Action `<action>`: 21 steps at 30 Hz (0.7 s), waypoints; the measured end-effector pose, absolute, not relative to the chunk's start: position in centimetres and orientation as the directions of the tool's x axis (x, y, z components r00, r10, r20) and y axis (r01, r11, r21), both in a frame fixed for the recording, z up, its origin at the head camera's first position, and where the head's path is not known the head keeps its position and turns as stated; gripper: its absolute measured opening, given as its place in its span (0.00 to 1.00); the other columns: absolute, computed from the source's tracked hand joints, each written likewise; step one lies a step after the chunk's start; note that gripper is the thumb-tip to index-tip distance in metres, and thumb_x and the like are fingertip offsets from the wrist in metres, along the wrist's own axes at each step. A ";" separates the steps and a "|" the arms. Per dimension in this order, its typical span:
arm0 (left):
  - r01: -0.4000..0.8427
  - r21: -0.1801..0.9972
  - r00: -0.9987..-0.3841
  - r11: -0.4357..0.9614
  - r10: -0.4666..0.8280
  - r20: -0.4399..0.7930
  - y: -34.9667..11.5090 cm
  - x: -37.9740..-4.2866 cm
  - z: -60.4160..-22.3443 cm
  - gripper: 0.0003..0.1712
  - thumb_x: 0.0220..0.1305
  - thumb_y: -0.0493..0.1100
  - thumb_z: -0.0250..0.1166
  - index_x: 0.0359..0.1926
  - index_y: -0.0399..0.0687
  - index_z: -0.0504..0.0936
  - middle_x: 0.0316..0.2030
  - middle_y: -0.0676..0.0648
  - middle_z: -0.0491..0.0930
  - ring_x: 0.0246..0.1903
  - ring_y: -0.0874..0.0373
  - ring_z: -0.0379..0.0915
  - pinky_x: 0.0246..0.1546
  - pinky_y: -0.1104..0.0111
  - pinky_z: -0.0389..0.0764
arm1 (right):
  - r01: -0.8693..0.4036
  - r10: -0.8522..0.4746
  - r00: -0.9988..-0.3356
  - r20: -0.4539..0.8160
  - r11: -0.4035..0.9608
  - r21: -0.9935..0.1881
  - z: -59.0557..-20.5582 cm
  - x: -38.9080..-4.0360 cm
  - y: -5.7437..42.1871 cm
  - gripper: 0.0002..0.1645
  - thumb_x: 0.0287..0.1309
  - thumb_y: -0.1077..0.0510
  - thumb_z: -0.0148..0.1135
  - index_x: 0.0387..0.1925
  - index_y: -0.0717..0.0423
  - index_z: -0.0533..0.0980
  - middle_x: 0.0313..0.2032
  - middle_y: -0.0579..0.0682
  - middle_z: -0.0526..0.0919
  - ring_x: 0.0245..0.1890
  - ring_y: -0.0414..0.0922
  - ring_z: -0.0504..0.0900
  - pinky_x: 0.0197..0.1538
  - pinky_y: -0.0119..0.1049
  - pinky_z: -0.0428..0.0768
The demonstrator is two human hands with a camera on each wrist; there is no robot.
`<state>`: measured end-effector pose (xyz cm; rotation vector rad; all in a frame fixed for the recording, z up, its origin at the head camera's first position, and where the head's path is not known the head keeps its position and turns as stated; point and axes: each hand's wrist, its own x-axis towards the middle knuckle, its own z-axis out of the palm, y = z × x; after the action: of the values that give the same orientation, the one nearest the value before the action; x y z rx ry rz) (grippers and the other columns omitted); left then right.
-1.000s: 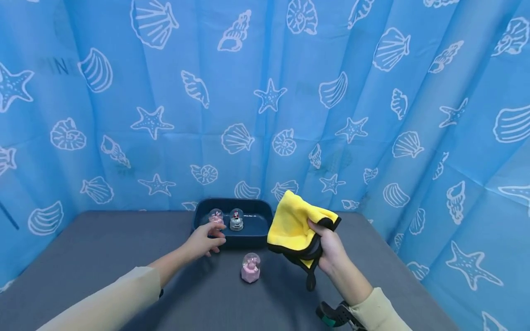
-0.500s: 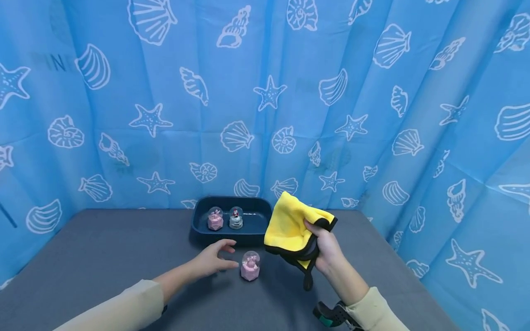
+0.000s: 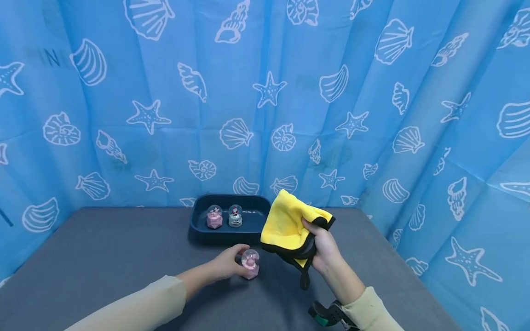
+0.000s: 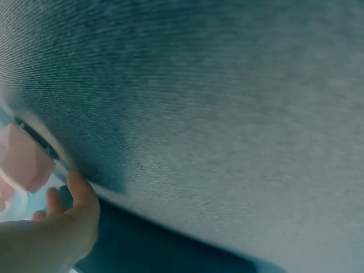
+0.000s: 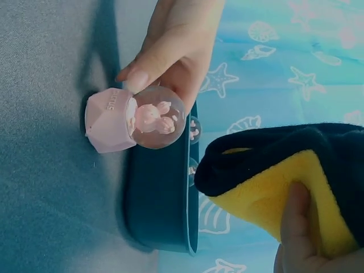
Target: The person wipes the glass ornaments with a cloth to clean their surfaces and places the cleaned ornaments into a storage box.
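My left hand has its thumb and fingers around a pink snow globe standing on the table. In the right wrist view, the thumb lies where the clear dome meets the faceted base; a pink figure shows inside. The left wrist view catches the base at its left edge, close to the fingers. Raised to the right, my right hand grips a folded yellow cleaning cloth with dark edging and a hanging loop. Part of that hand is behind the cloth.
Behind the hands stands a dark blue tray holding a pink snow globe and a white one. A blue shell-print curtain hangs behind the grey-covered table.
My left hand has moved from the tray's front toward me and to the right, and now closes around the pink snow globe. The right hand, still holding the cloth, has shifted slightly left.
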<state>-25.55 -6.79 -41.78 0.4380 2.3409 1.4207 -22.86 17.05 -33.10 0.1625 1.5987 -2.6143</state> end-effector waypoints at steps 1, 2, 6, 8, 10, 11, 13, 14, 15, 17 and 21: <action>0.067 0.890 -0.889 0.451 0.432 -0.152 -6.7 -25.6 -41.8 0.34 0.55 0.38 0.72 0.62 0.39 0.70 0.54 0.41 0.73 0.51 0.46 0.69 0.53 0.48 0.73 | 0.117 -0.008 -0.992 -0.127 -0.456 -0.882 -33.1 -22.9 17.0 0.10 0.70 0.60 0.52 0.50 0.56 0.67 0.42 0.45 0.78 0.44 0.40 0.80 0.52 0.34 0.77; 0.063 0.888 -0.893 0.455 0.424 -0.154 -6.5 -25.6 -41.8 0.32 0.56 0.38 0.72 0.60 0.39 0.71 0.52 0.42 0.74 0.49 0.46 0.70 0.52 0.49 0.74 | 0.117 -0.009 -0.992 -0.127 -0.457 -0.882 -33.1 -22.9 16.9 0.10 0.70 0.60 0.52 0.50 0.57 0.67 0.42 0.45 0.78 0.44 0.40 0.80 0.52 0.34 0.77; 0.054 0.888 -0.899 0.457 0.409 -0.156 -6.2 -25.6 -41.8 0.26 0.56 0.36 0.72 0.55 0.40 0.74 0.47 0.44 0.76 0.46 0.49 0.70 0.48 0.52 0.76 | 0.115 -0.005 -0.992 -0.127 -0.463 -0.879 -33.2 -23.1 16.8 0.10 0.70 0.60 0.52 0.50 0.57 0.66 0.42 0.45 0.78 0.44 0.40 0.80 0.51 0.33 0.76; 0.054 0.889 -0.899 0.455 0.409 -0.155 -6.1 -25.6 -41.8 0.26 0.55 0.36 0.72 0.55 0.40 0.75 0.46 0.45 0.75 0.45 0.49 0.70 0.47 0.53 0.77 | 0.114 -0.006 -0.992 -0.126 -0.467 -0.877 -33.1 -23.1 16.7 0.11 0.70 0.60 0.52 0.51 0.57 0.66 0.42 0.45 0.78 0.44 0.40 0.80 0.51 0.33 0.76; 0.048 0.890 -0.901 0.454 0.404 -0.158 -6.2 -25.7 -41.8 0.25 0.55 0.36 0.72 0.54 0.41 0.75 0.45 0.45 0.75 0.44 0.49 0.70 0.46 0.53 0.77 | 0.115 -0.010 -0.992 -0.124 -0.467 -0.877 -33.0 -23.0 16.7 0.12 0.70 0.60 0.52 0.52 0.57 0.66 0.43 0.45 0.78 0.45 0.40 0.80 0.52 0.33 0.76; 0.039 0.890 -0.904 0.454 0.397 -0.162 -6.2 -25.8 -41.7 0.25 0.54 0.36 0.73 0.53 0.41 0.75 0.45 0.45 0.75 0.44 0.50 0.70 0.46 0.53 0.77 | 0.114 -0.012 -0.992 -0.123 -0.468 -0.876 -33.0 -23.0 16.7 0.12 0.70 0.60 0.52 0.52 0.57 0.65 0.43 0.45 0.77 0.45 0.40 0.80 0.52 0.33 0.76; 0.014 0.891 -0.910 0.454 0.375 -0.177 -6.4 -26.0 -41.7 0.25 0.54 0.37 0.74 0.52 0.42 0.76 0.45 0.45 0.75 0.44 0.49 0.70 0.46 0.52 0.77 | 0.107 -0.010 -0.993 -0.116 -0.472 -0.875 -32.9 -23.0 16.8 0.12 0.70 0.60 0.52 0.52 0.57 0.66 0.43 0.45 0.78 0.45 0.40 0.80 0.52 0.34 0.76; -0.001 0.891 -0.914 0.454 0.361 -0.185 -6.5 -26.1 -41.6 0.25 0.53 0.38 0.74 0.52 0.42 0.76 0.46 0.45 0.76 0.44 0.49 0.70 0.46 0.52 0.76 | 0.101 -0.003 -0.994 -0.113 -0.475 -0.874 -32.8 -23.0 16.8 0.12 0.70 0.60 0.52 0.51 0.57 0.66 0.43 0.44 0.78 0.45 0.40 0.80 0.52 0.33 0.76; -0.020 0.894 -0.919 0.449 0.345 -0.193 -6.6 -26.2 -41.6 0.25 0.53 0.38 0.74 0.52 0.43 0.76 0.46 0.45 0.76 0.45 0.49 0.70 0.46 0.52 0.76 | 0.093 0.007 -0.994 -0.109 -0.472 -0.876 -32.8 -22.9 16.9 0.11 0.70 0.60 0.53 0.51 0.57 0.66 0.43 0.44 0.78 0.45 0.40 0.80 0.52 0.33 0.76; -0.061 0.902 -0.927 0.428 0.310 -0.210 -6.9 -26.1 -41.2 0.26 0.53 0.39 0.74 0.52 0.43 0.76 0.47 0.45 0.76 0.44 0.49 0.70 0.45 0.53 0.77 | 0.076 0.033 -0.994 -0.104 -0.471 -0.879 -32.7 -22.9 16.9 0.11 0.69 0.60 0.54 0.50 0.57 0.67 0.42 0.44 0.79 0.44 0.40 0.80 0.52 0.33 0.76; -0.125 0.924 -0.940 0.362 0.255 -0.228 -7.4 -25.6 -40.2 0.28 0.55 0.40 0.73 0.56 0.41 0.74 0.48 0.43 0.76 0.43 0.49 0.71 0.42 0.56 0.79 | 0.057 0.066 -0.993 -0.096 -0.442 -0.895 -32.4 -22.8 16.8 0.11 0.67 0.60 0.57 0.49 0.57 0.69 0.41 0.44 0.80 0.44 0.40 0.80 0.51 0.34 0.77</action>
<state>-25.61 -7.38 -40.16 0.1140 2.2970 1.6013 -22.80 16.76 -32.41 0.1837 1.6617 -2.6656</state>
